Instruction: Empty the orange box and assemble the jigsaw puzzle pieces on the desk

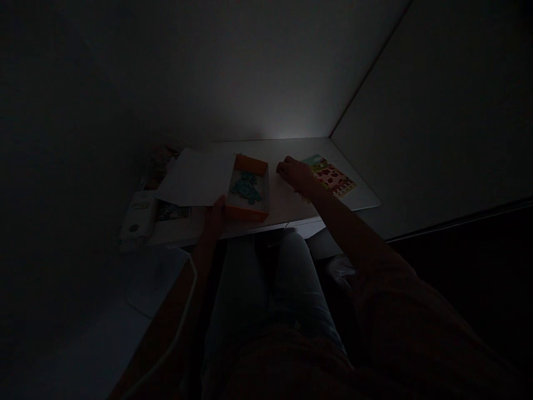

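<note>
In dim light an orange box [247,213] stands open on the white table, with several teal pieces [246,188] inside. My left hand [215,215] is at the box's near left corner, beside a large white sheet [197,178]; its fingers are partly hidden, so its grip is unclear. To the right of the box, my right hand [295,174] is just over the table with its fingers bent together; whatever they hold, if anything, is too small and dark to make out. A colourful picture board [333,179] with a pink spotted figure lies beyond that hand, partly covered by it.
A white device [139,216] stands at the table's left end, near a dark picture [171,211] partly under the sheet. A pale cable [189,294] crosses my left forearm. Walls rise behind the table [266,145] and at its right.
</note>
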Demonstrator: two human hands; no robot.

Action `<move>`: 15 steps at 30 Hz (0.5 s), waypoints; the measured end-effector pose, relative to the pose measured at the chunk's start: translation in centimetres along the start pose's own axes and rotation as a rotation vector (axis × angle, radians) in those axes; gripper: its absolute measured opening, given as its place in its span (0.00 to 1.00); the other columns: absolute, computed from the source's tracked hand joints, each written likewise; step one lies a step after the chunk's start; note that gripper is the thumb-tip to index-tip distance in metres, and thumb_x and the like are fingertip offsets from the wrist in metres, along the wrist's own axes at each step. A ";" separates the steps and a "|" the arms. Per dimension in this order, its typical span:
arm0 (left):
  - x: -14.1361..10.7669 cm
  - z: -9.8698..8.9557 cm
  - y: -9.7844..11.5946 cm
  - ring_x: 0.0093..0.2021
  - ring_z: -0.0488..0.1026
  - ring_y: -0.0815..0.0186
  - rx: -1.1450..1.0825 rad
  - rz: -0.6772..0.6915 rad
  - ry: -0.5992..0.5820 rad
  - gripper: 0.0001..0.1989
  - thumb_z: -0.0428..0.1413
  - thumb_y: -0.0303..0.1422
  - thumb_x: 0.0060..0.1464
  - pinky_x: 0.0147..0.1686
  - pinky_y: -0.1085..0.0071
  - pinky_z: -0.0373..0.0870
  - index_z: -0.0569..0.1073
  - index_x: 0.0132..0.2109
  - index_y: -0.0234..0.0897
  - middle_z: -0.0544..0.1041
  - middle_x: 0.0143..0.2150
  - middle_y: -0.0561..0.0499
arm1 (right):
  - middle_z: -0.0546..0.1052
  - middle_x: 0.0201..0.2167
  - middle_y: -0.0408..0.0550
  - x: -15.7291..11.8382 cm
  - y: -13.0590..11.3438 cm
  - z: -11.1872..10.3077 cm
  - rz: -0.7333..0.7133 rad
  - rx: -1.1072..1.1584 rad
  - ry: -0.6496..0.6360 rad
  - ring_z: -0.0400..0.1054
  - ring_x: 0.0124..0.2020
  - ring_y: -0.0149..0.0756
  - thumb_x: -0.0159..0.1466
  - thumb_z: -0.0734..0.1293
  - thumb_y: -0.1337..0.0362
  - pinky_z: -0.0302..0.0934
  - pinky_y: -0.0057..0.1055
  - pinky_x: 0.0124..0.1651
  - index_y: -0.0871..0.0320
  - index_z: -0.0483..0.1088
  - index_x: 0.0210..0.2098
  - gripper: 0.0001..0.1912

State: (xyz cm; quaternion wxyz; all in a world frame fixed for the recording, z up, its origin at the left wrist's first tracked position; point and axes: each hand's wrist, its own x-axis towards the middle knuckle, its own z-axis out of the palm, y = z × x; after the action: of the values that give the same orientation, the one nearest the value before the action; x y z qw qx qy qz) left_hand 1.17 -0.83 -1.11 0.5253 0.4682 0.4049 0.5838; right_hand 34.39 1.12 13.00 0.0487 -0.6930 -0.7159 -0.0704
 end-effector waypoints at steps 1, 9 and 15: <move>0.0 0.0 0.1 0.85 0.67 0.39 0.011 0.002 0.023 0.36 0.69 0.61 0.61 0.91 0.46 0.54 0.80 0.65 0.41 0.79 0.78 0.39 | 0.83 0.65 0.63 0.0 0.4 -0.1 0.009 0.009 0.001 0.81 0.57 0.54 0.85 0.61 0.58 0.71 0.43 0.55 0.55 0.85 0.64 0.22; 0.0 0.1 0.3 0.82 0.71 0.38 0.043 0.046 0.053 0.32 0.68 0.61 0.60 0.91 0.43 0.55 0.82 0.58 0.42 0.81 0.76 0.38 | 0.89 0.60 0.62 0.8 3.6 -0.9 0.090 0.170 0.140 0.83 0.62 0.55 0.76 0.70 0.67 0.75 0.49 0.69 0.60 0.86 0.58 0.16; 0.1 0.0 0.3 0.83 0.70 0.39 0.041 0.050 0.046 0.36 0.69 0.61 0.60 0.90 0.46 0.59 0.82 0.63 0.39 0.78 0.78 0.35 | 0.90 0.59 0.53 1.6 2.6 -1.4 -0.130 0.843 0.172 0.85 0.50 0.47 0.77 0.75 0.44 0.81 0.45 0.55 0.51 0.83 0.67 0.26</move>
State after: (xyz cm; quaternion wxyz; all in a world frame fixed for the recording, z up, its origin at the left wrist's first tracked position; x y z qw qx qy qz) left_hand 1.16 -0.77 -0.84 0.4916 0.4751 0.4170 0.5990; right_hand 36.89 2.54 14.68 0.3823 -0.5576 -0.7175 0.1676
